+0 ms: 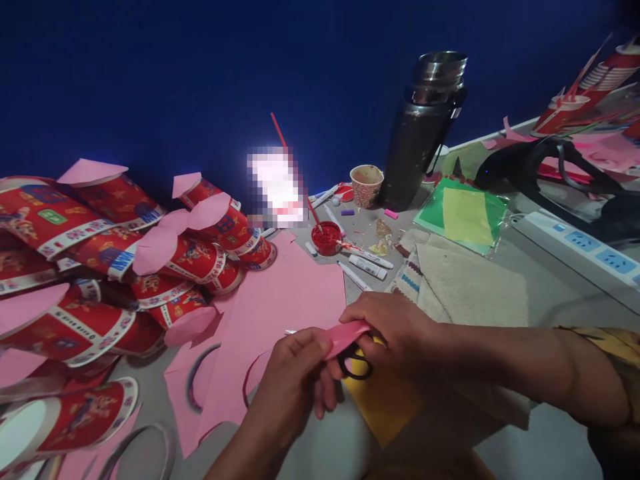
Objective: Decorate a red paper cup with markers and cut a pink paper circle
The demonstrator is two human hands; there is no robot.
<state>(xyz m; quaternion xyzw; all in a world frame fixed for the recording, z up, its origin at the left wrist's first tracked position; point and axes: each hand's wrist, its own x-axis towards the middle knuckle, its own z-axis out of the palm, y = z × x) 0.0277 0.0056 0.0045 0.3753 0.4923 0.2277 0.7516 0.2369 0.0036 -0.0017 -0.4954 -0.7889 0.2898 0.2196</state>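
Between my two hands, above the table's front, is a small folded or curved piece of pink paper (345,337). My left hand (300,370) pinches its left end between thumb and fingers. At its right end are the closed fingers of my right hand (390,327). A pair of scissors with black handle loops (356,368) hangs at my right hand; most of the blades are hidden. Beneath my hands lies a yellow-orange sheet (387,410). Larger pink paper sheets (300,287) with round cut-outs spread to the left.
Red printed paper cups (100,333), several with pink paper pieces on them, are piled at left. Behind stand a red paint pot (327,239) with a brush, a small cup (367,187), a dark thermos (420,133) and a lit screen (277,187). Cloth (475,287) and a power strip (590,247) lie right.
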